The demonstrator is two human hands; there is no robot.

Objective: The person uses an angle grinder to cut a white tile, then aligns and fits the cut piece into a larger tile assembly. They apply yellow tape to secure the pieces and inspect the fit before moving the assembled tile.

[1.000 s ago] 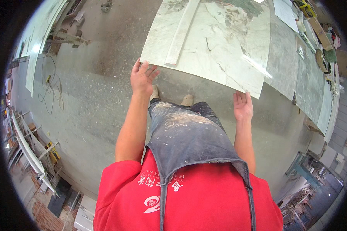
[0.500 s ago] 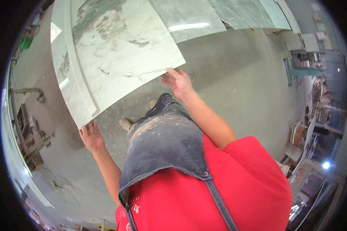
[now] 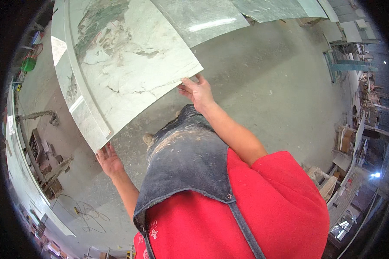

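Observation:
A large white marble-look slab with grey and rusty veining extends away from me at the upper left. My right hand grips its near edge close to the right corner, thumb on top and fingers curled below. At the near left corner, my left hand holds the edge, its fingertips partly hidden by the slab. A long narrow pale strip runs along the slab's left side.
Grey slabs lie beyond to the right. Concrete floor surrounds my feet. On the left are a loose cable, rubble-like scraps and a green object. Racks with wooden pieces line the right.
My left hand and the slab's near left corner have shifted right and toward me in view. My right hand has moved slightly left, still on the edge. The surroundings have shifted too.

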